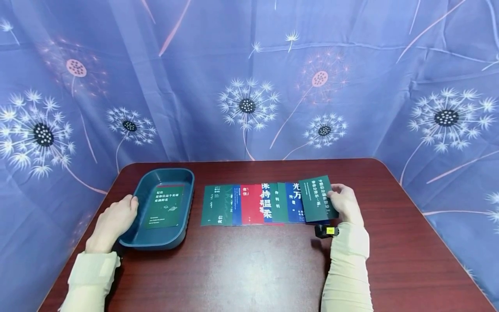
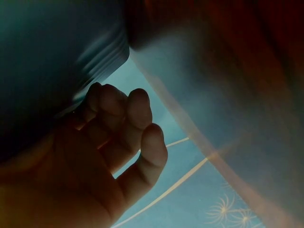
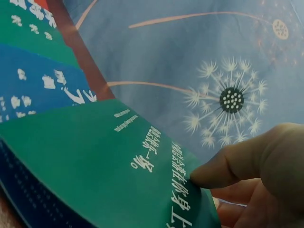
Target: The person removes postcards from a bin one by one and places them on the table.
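A green card (image 1: pixel 317 200) with white lettering is pinched at its right edge between the thumb and fingers of my right hand (image 1: pixel 346 203). It is tilted above the right end of a row of overlapping cards (image 1: pixel 253 204) in green, blue and red. Part of a dark blue card (image 3: pixel 28 190) shows beneath it. At the left, my left hand (image 1: pixel 115 221) grips the side of a blue-green tray (image 1: pixel 157 243), its fingers bent along the outer wall in the left wrist view. Inside the tray lies a green card (image 1: pixel 165 207) with white text, a red edge showing behind it.
The dark red-brown table (image 1: pixel 241 268) has a rounded far edge. Close behind it hangs a blue cloth (image 1: pixel 202 78) with a dandelion print, which also runs along both sides. A black wrist camera (image 1: pixel 326 231) with a yellow label sits at the right wrist.
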`<state>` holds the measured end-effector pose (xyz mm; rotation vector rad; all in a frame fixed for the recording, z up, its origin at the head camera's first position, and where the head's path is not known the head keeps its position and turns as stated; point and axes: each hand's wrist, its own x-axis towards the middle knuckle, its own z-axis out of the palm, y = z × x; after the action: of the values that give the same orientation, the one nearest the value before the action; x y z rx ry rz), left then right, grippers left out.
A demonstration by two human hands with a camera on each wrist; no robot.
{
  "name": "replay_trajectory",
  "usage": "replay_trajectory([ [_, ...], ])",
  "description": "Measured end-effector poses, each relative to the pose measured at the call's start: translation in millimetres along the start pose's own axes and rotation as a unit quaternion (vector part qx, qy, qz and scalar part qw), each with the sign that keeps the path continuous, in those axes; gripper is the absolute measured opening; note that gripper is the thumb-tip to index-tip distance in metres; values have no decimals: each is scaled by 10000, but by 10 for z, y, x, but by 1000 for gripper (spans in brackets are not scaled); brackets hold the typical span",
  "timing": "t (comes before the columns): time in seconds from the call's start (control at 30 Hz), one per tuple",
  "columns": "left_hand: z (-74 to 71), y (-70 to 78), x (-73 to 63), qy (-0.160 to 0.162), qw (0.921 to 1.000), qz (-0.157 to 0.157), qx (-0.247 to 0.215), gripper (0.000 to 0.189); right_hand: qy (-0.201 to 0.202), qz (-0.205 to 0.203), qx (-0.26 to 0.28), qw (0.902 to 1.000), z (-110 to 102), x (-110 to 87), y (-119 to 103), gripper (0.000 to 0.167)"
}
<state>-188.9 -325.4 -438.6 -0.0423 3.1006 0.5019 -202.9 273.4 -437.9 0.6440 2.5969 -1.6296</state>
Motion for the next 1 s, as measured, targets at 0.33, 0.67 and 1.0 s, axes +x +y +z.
replay_trajectory([
  [0.33, 20, 7, -3, 45, 10000, 72, 7, 47, -104, 38, -120, 9999, 16, 43, 134, 43],
  [0.67, -3, 32, -4, 133, 9999, 102, -13, 44, -31, 56, -232, 9997, -18, 11, 99, 46],
  [1.0, -7, 34, -16, 141, 9999, 95, -21, 44, -75, 166, -491, 9986, -113, -68, 56, 48],
])
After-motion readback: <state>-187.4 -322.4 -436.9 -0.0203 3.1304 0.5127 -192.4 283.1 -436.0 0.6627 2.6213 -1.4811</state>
